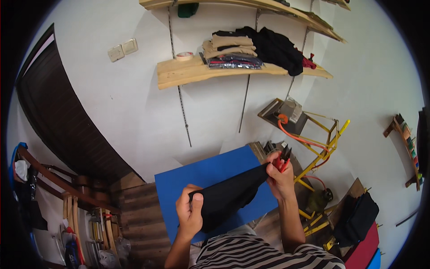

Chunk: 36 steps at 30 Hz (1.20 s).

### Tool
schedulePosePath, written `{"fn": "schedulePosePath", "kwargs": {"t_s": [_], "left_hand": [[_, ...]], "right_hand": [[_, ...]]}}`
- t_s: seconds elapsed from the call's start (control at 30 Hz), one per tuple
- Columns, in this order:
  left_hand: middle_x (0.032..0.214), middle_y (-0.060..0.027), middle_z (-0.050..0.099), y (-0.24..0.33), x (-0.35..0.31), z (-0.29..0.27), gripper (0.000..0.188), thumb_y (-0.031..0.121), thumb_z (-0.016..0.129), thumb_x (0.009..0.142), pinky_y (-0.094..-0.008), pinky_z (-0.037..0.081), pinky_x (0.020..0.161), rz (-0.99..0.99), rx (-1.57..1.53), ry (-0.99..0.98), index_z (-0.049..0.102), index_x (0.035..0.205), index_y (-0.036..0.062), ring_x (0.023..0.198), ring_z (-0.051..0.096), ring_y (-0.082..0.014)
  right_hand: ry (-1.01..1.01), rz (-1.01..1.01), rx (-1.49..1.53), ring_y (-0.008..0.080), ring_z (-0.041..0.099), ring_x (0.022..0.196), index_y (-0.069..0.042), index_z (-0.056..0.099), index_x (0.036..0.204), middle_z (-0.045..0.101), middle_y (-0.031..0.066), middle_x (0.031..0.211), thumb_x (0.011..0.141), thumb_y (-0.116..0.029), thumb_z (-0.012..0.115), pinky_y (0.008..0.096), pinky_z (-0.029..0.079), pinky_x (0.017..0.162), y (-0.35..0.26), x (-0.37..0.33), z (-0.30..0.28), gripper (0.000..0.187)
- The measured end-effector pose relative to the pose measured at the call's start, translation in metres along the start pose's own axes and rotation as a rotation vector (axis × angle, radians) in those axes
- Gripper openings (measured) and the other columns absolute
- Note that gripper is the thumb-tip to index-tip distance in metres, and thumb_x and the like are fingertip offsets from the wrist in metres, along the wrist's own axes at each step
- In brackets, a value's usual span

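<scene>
A piece of black cloth (228, 195) is stretched between my two hands above a blue board or tabletop (204, 172). My left hand (189, 210) pinches the cloth's left end, thumb on top. The right end, higher and farther off, is gripped by my right hand (280, 178). That same hand also holds small red-handled snips (283, 160), their dark blades pointing up and away from the cloth. The cloth's lower edge hangs loose toward my striped shirt.
A wooden shelf (179, 76) on the wall carries folded clothes (230, 47) and a tape roll (184, 56). To the right stands a yellow metal frame (333, 139) with an orange hose (295, 134). Dark fabric (356, 217) lies at lower right; a wooden rack (71, 210) stands left.
</scene>
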<state>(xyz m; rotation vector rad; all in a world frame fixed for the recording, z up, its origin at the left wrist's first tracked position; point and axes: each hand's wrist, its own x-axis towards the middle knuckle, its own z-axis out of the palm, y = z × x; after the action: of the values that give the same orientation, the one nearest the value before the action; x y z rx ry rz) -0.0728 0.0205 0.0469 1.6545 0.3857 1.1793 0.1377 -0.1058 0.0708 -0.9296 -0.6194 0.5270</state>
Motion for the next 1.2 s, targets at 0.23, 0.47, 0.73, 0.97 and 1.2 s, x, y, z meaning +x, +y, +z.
{"fn": "schedulePosePath", "kwargs": {"t_s": [0.23,0.47,0.73,0.97,1.2], "left_hand": [[0.094,-0.0100,0.060,-0.032,-0.003,-0.030,0.020,0.012,0.059,0.087,-0.0238,0.042,0.075,-0.306,-0.555,-0.149,0.049,0.100,-0.0003,0.082,0.054,-0.0133],[0.099,-0.0069,0.059,-0.015,0.012,-0.024,0.056,0.031,0.071,0.082,-0.0262,0.044,0.068,-0.197,0.088,-0.648,0.044,0.124,0.0054,0.084,0.056,-0.0115],[0.065,-0.0058,0.050,-0.021,-0.006,-0.009,0.031,0.020,0.069,0.085,-0.0286,0.038,0.055,-0.258,0.223,-0.601,0.052,0.074,-0.0023,0.062,0.044,-0.0121],[0.123,-0.0236,0.054,-0.056,-0.034,-0.012,0.031,0.022,0.063,0.084,-0.0283,0.044,0.078,-0.275,-0.635,-0.623,0.064,0.089,-0.0089,0.102,0.057,-0.0215],[0.130,-0.0244,0.050,-0.065,-0.061,0.010,0.068,0.026,0.059,0.076,-0.0398,0.045,0.097,-0.793,-1.120,-0.290,0.040,0.131,-0.0103,0.113,0.056,-0.0312]], "right_hand": [[-0.064,0.197,-0.229,0.0014,0.046,0.058,-0.006,0.060,0.093,0.056,-0.0038,0.079,0.077,-0.014,0.076,0.0169,0.031,0.044,0.011,-0.005,0.011,0.024],[-0.453,0.303,-0.380,0.0048,0.052,0.074,-0.002,0.061,0.097,0.056,-0.0037,0.077,0.081,-0.010,0.073,0.0197,0.042,0.069,0.021,-0.010,0.030,0.022],[-0.338,0.299,-0.329,0.0047,0.051,0.074,-0.003,0.061,0.094,0.057,-0.0024,0.080,0.078,-0.007,0.075,0.0189,0.040,0.067,0.020,-0.010,0.014,0.022],[-0.276,0.311,-0.303,0.0045,0.052,0.072,-0.001,0.061,0.095,0.058,-0.0021,0.079,0.081,-0.014,0.074,0.0196,0.043,0.067,0.033,-0.017,0.006,0.022],[-0.250,0.184,-0.582,0.0085,0.054,0.069,0.000,0.060,0.094,0.059,0.0030,0.076,0.080,-0.022,0.075,0.0232,0.044,0.066,0.053,-0.011,0.002,0.030]]}}
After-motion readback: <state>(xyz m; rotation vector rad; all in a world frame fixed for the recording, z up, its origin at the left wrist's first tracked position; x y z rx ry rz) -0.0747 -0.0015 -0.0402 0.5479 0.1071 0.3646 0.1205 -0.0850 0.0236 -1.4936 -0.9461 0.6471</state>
